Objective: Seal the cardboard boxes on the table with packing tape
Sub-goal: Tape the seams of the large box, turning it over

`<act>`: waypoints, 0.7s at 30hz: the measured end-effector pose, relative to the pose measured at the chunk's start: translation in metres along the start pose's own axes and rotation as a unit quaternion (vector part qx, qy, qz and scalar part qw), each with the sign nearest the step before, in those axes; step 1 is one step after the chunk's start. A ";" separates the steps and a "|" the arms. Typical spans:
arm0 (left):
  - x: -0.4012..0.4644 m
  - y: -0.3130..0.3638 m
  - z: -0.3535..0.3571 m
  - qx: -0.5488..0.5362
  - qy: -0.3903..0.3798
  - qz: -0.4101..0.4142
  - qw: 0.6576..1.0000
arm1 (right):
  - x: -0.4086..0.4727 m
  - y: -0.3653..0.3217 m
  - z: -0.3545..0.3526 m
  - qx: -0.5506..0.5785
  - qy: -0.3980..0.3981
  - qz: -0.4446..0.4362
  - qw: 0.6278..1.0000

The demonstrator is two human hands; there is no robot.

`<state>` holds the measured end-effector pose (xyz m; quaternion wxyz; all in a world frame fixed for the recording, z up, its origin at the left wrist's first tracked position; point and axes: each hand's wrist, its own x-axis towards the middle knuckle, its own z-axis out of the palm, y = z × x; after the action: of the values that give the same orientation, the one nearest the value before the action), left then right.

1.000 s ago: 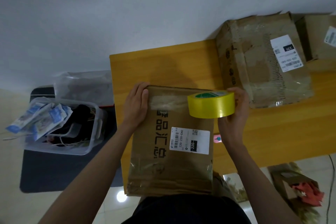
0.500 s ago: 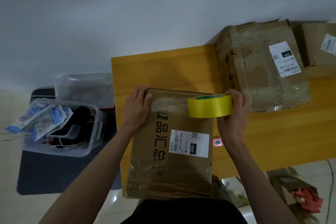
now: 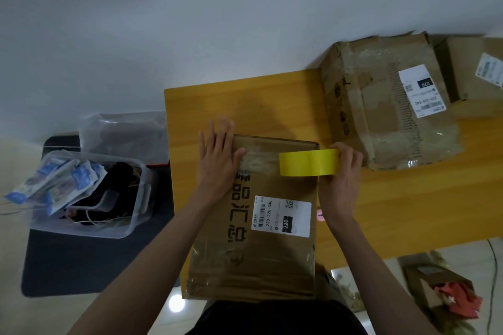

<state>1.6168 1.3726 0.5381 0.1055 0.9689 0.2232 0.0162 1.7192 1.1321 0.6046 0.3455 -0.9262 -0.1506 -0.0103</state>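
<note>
Two hands work the near box (image 3: pixel 253 215) at the tabletop (image 3: pixel 381 215) edge: the left hand (image 3: pixel 217 158) lies flat on the tape end, the right hand (image 3: pixel 341 179) grips the yellow roll (image 3: pixel 309 162), and slack pressure could lift or wrinkle the strip.

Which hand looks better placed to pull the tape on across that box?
The right hand, most likely. It already grips the yellow tape roll at the right edge of the near cardboard box. The left hand lies flat on the box's left end, seemingly pressing the clear tape strip down.
</note>
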 end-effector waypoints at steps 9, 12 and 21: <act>0.034 0.040 0.006 -0.018 -0.030 0.075 0.997 | 0.001 0.013 0.001 0.021 -0.002 -0.016 1.000; 0.044 0.053 0.004 -0.029 -0.016 0.058 0.998 | -0.001 0.015 0.000 0.045 -0.008 -0.015 0.999; 0.063 0.077 0.007 -0.004 -0.007 0.026 1.000 | 0.002 0.013 0.004 0.215 -0.029 0.079 0.973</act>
<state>1.7068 1.3306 0.5468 0.1106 0.9740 0.1973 0.0130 1.7247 1.1261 0.5940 0.5317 -0.8392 -0.0857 0.0761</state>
